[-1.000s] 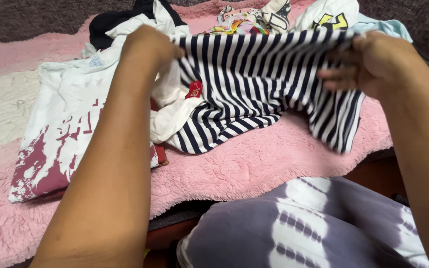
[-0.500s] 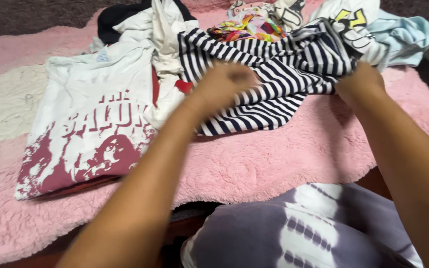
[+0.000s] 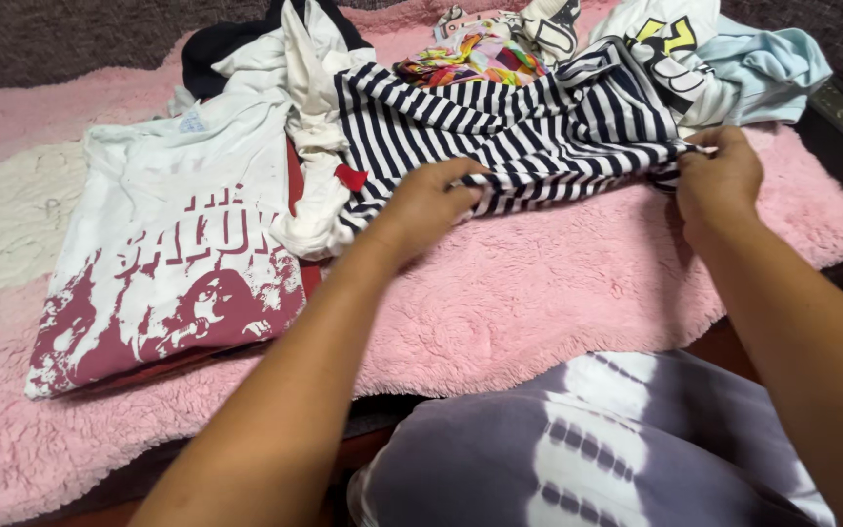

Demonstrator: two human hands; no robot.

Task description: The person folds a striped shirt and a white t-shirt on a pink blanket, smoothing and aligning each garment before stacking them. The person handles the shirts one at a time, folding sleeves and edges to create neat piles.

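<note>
A navy and white striped garment (image 3: 509, 132) lies spread on the pink fluffy blanket (image 3: 539, 293). My left hand (image 3: 428, 200) pinches its near edge close to the middle. My right hand (image 3: 719, 176) grips the same near edge at the garment's right end. A small red tag (image 3: 350, 178) shows at the garment's left side.
A white T-shirt with a dark red print (image 3: 168, 254) lies flat at the left. A heap of clothes sits behind: a black and white piece (image 3: 246, 44), a colourful one (image 3: 475, 57), a white one with yellow print (image 3: 670, 39), a light blue one (image 3: 773, 63). My tie-dye trousers (image 3: 587, 449) are below.
The striped garment was held up stretched between both hands, then came down onto the blanket. Both hands now hold its near edge low against the blanket.
</note>
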